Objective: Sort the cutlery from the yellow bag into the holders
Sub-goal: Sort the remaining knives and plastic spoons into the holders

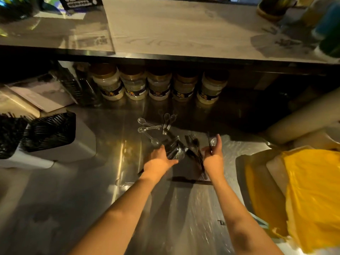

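Steel tabletop (77, 190) under dim light carries a loose cutlery pile (191, 150) at its middle, clear spoons (147, 126) fanned just beyond, the yellow bag (312, 196) near right and black holders (49, 129) far left. Such plastic pieces look light, slick and brittle, best pinched by the handle. Both forearms reach forward: the left hand (160, 159) grips a clear bundle, the right hand (213, 153) pinches a dark utensil upright

Café or takeaway service counter: steel worktop (77, 190), row of labelled jars (160, 85) under wooden shelf (174, 28), disposable-cutlery holders (49, 131).
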{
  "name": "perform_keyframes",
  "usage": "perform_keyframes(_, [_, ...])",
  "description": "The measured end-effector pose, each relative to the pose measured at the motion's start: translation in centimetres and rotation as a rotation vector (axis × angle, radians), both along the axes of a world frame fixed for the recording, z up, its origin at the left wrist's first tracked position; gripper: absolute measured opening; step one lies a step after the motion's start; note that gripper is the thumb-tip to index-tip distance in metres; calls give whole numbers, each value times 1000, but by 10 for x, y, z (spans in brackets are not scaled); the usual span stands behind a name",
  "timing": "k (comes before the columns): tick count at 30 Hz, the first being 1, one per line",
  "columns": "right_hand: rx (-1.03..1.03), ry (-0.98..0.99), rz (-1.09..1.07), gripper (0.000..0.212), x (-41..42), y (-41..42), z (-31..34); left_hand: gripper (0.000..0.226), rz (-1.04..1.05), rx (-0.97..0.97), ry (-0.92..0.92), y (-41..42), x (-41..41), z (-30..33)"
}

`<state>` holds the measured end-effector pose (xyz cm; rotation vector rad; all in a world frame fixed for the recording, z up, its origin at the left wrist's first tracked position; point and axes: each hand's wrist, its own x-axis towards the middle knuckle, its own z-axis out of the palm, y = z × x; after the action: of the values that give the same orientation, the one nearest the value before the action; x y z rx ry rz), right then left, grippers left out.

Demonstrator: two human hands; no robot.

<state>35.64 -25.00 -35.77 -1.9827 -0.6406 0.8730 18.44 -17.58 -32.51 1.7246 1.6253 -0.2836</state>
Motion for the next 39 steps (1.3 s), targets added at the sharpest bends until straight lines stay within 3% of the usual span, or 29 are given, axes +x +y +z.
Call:
perform_keyframes(2, [-177,-135,41,42,5,2,-5,69,-36,26,48,0,3,-4])
perform_keyframes(3, [-244,-175,82,42,6,4,-6,65,-47,42,60,0,2,-5])
perform_keyframes(8, [-459,-359,255,72,-11,20,-3,64,-81,120,80,-2,-17,-8])
perform_keyframes(15, [-509,-548,449,48,-22,30,-3,35,4,102,-4,1,-40,-17])
perform_keyframes(23, [-553,-537,536,36,-15,33,7,33,-194,119,67,2,-41,-12])
perform_keyframes(29, [-492,-244,446,39,1,39,25,43,131,96,-215,15,-44,8])
perform_keyframes(33, [-210,162,268,15,-5,27,46,18,547,-51,-680,22,-39,27])
perform_keyframes(35, [-134,295,231,14,-12,21,58,14,668,-145,-903,20,-38,40])
perform_keyframes(39, [-28,540,293,4,-39,10,90,16,778,-280,-1094,7,-37,65])
